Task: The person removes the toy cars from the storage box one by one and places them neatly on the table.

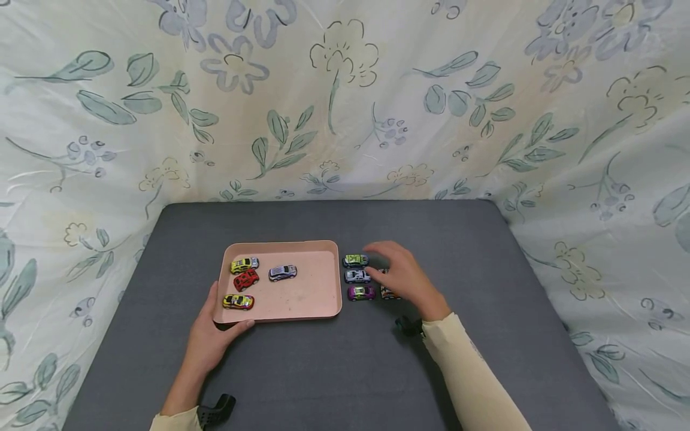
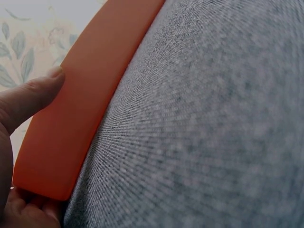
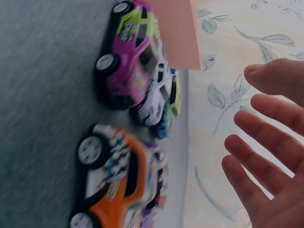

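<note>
— What do we see at the left?
— Our left hand [image 1: 207, 341] grips the pink tray [image 1: 318, 302] at its near-left corner, thumb on the rim; four toy cars lie inside.
— And to the right?
— Our right hand [image 1: 401, 276], fingers apart and holding nothing, hovers over the cars on the grey surface [image 1: 350, 371] (purple car [image 1: 360, 293] nearest the tray).
</note>
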`<state>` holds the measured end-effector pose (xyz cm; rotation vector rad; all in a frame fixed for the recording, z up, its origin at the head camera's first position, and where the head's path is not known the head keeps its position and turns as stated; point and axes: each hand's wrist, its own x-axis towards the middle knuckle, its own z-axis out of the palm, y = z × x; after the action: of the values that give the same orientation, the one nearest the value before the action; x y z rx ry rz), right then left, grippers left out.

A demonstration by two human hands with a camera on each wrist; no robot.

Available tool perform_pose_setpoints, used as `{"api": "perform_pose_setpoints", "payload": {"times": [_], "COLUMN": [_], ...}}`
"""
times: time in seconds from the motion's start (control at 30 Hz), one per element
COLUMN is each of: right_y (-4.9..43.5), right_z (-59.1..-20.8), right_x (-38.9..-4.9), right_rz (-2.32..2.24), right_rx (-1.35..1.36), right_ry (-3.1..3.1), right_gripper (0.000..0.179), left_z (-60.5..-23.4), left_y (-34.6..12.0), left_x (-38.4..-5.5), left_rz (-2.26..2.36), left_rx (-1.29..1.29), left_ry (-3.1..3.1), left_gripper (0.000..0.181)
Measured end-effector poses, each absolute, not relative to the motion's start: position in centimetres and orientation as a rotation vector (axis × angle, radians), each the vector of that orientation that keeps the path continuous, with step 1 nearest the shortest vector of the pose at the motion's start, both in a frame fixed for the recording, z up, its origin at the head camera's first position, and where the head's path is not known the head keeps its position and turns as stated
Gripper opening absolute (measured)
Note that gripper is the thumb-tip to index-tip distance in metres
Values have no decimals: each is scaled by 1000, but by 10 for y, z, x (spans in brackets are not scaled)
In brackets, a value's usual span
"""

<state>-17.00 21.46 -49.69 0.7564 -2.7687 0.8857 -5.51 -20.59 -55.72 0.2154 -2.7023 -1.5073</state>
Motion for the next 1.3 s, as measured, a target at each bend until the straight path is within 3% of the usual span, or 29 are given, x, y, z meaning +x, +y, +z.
{"api": "perform_pose_setpoints", "payload": {"times": [1.3], "right_y": [160], "right_z": [-477], "right_x": [-186], "right_rz": [915], "right_rx": [941], "right_ry": [-2725], "right_gripper": [39], "left_z": [-557], "left_y": [-204], "left_x": [-53], "left_rz": [-1494], "left_rx": [245], "left_ry": [-2716], "left_gripper": [125]}}
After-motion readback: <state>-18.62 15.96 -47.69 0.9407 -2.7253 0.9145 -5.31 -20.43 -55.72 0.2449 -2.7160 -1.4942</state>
